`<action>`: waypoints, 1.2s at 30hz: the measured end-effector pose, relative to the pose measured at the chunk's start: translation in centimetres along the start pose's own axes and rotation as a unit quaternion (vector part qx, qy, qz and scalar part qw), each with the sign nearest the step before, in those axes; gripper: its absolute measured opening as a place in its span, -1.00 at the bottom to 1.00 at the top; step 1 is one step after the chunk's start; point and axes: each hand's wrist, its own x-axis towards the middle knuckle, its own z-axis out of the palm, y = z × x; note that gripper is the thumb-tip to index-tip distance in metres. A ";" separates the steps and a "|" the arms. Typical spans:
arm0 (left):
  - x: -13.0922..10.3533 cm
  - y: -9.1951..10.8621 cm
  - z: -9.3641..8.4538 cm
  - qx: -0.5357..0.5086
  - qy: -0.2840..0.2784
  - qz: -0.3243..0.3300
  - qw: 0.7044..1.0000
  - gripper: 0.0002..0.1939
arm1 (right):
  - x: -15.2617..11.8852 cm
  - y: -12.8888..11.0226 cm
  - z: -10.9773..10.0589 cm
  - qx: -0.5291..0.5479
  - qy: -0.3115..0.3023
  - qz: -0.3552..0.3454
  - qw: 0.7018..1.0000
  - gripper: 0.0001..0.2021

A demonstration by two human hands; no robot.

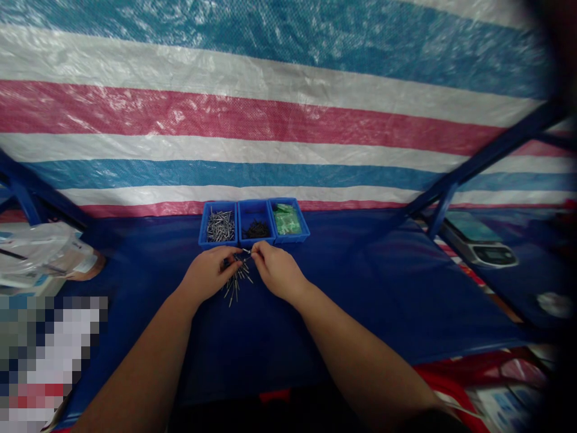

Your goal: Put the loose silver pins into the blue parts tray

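My right hand pinches a thin metal pin between thumb and fingertips, just in front of the blue bins. My left hand is closed beside it, its index finger reaching toward the same pin. What lies within the left fingers is too small to make out. Below the hands, a loose pile of thin silvery pins lies on the blue table, partly covered by the left hand. Similar silvery pins fill the left blue bin.
The middle bin contains small dark pieces; the right bin has green plastic packets. A clear plastic container stands at left. Blue metal bars slope at both sides. A digital scale sits far right, before striped sheeting.
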 end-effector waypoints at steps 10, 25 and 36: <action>0.1 1.0 -0.5 -0.040 -0.037 0.035 0.998 -0.80 | -0.2 -0.2 0.6 0.147 0.056 -0.046 0.987 -0.85; 0.1 0.2 -0.4 -0.077 0.147 -0.083 0.983 -0.64 | 0.3 0.8 1.4 0.154 0.077 -0.026 0.985 -0.86; 0.1 0.8 -0.9 -0.022 0.030 0.015 0.999 -0.82 | 0.2 0.3 1.0 -0.027 -0.017 -0.060 0.998 -0.87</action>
